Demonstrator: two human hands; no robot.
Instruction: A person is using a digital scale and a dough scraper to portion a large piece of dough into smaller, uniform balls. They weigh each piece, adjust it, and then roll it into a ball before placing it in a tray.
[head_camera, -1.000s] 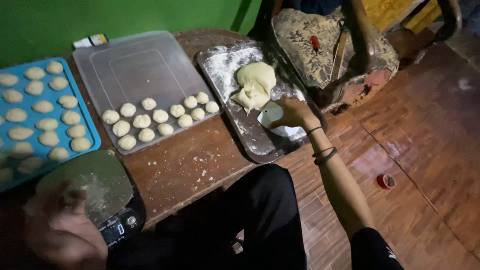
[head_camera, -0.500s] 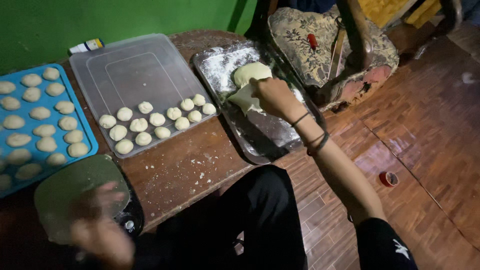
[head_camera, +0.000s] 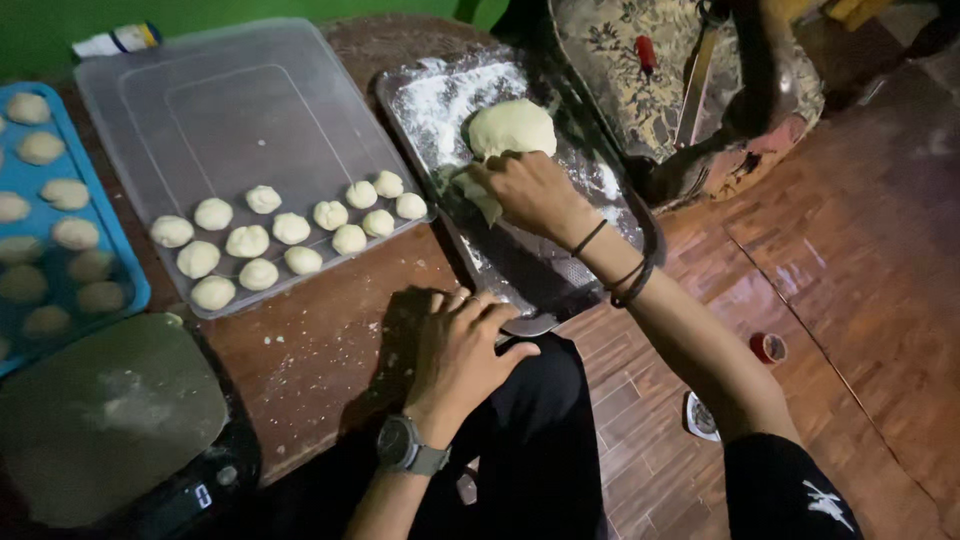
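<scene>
Dough (head_camera: 512, 128) sits as one pale lump at upper centre of the frame, on the floured metal tray (head_camera: 600, 265) that overhangs the right edge of the desk (head_camera: 320, 350). Your right hand (head_camera: 530, 190) is closed around a strip pulled from the lump's lower edge, fingers pinched on it. Your left hand (head_camera: 462, 345) lies flat and spread on the desk, holding nothing. Expect the dough to be soft, stretchy and a little sticky: it will likely sag and tear rather than lift whole, so take it near the lump with floured fingertips and pinch off cleanly. The small dough balls (head_camera: 290, 235) on the clear plastic tray (head_camera: 200, 100) to the left look light and easily dented; cup them from below. A scale (head_camera: 110, 420) sits at lower left.
</scene>
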